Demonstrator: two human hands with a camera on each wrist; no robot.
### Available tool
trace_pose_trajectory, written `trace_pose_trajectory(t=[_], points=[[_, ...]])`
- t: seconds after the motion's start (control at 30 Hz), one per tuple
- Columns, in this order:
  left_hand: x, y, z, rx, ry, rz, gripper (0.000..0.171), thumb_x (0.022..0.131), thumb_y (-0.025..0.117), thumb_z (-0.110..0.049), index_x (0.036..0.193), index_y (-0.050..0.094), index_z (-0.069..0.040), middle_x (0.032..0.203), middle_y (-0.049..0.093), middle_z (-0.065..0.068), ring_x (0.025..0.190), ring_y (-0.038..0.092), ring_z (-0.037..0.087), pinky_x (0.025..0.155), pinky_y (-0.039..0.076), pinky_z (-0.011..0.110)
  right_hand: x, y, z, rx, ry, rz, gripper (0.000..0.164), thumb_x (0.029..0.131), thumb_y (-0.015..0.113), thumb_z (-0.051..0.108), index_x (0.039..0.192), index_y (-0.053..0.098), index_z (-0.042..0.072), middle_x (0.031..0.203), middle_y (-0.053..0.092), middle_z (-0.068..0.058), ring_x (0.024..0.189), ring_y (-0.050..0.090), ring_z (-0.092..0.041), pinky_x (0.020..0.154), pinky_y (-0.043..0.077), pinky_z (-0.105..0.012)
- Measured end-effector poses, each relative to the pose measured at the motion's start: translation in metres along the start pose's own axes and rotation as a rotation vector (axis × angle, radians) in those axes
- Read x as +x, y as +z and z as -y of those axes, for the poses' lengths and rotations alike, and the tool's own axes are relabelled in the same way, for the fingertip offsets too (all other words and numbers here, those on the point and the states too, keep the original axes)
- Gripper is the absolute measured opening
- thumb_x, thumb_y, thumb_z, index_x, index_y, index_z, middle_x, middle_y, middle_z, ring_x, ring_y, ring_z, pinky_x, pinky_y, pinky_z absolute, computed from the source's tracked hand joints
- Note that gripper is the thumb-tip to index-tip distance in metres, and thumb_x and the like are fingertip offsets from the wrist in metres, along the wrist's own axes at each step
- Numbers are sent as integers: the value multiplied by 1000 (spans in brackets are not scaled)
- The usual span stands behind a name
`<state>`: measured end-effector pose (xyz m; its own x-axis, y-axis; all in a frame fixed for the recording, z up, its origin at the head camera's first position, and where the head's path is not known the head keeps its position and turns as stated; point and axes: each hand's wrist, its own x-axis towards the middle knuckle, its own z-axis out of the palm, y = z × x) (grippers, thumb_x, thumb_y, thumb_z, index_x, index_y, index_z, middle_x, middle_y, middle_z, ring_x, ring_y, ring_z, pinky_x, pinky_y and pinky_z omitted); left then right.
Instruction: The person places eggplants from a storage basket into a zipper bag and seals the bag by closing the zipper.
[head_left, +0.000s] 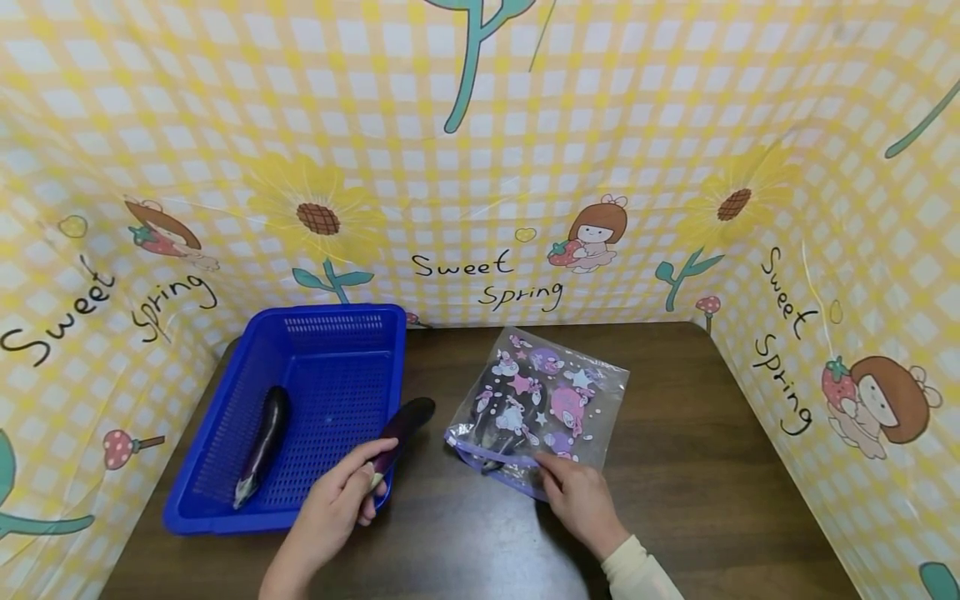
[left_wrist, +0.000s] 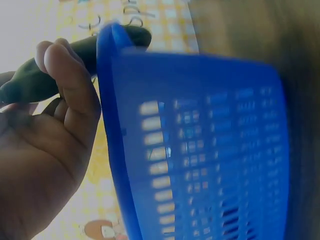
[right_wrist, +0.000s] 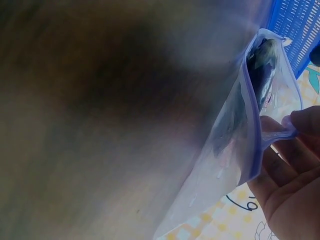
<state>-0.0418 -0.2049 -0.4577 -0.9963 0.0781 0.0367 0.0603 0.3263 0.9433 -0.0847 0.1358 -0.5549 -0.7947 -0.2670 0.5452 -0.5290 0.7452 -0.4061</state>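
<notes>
My left hand (head_left: 337, 497) grips a dark purple eggplant (head_left: 408, 423) by its stem end, over the right rim of the blue basket (head_left: 400, 358). In the left wrist view this eggplant (left_wrist: 30, 82) passes behind the basket's rim. A second eggplant (head_left: 266, 442) lies inside the basket along its left side. With thumb and fingers my right hand (head_left: 583, 500) pinches the purple zip edge of a clear printed zip bag (head_left: 566, 404). The right wrist view shows the bag's mouth parted and another eggplant (right_wrist: 262, 70) inside, its stem end toward the opening.
The dark brown wooden table (head_left: 690, 450) carries the basket at left and the bag at centre right. A yellow checked cloth (head_left: 480, 183) with flowers and lettering encloses the back and both sides.
</notes>
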Motion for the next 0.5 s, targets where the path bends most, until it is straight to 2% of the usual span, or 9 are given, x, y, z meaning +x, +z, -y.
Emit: trace_pose_trajectory(t=[0.13, 0.33, 0.5], points=[[-3, 13, -2, -8, -4, 61, 37, 107, 41, -4, 133, 64, -16, 80, 63, 5, 57, 58, 15, 52, 54, 33, 0, 0, 0, 1, -1, 3, 27, 77, 82, -1, 103, 77, 6, 94, 76, -8, 80, 73, -22, 68, 58, -41], [-10, 31, -4, -23, 26, 228, 34, 107, 43, -9, 135, 63, -15, 81, 62, 5, 58, 58, 13, 52, 54, 34, 0, 0, 0, 4, -1, -1, 27, 77, 82, -1, 103, 77, 6, 93, 76, -9, 80, 73, -23, 68, 58, -41], [-13, 45, -4, -40, 1, 349, 35, 107, 44, -9, 134, 64, -18, 82, 64, 3, 58, 59, 13, 54, 55, 34, 0, 0, -1, 4, -11, -9, 28, 77, 82, -2, 103, 77, 6, 93, 76, -8, 79, 73, -22, 67, 58, -41]])
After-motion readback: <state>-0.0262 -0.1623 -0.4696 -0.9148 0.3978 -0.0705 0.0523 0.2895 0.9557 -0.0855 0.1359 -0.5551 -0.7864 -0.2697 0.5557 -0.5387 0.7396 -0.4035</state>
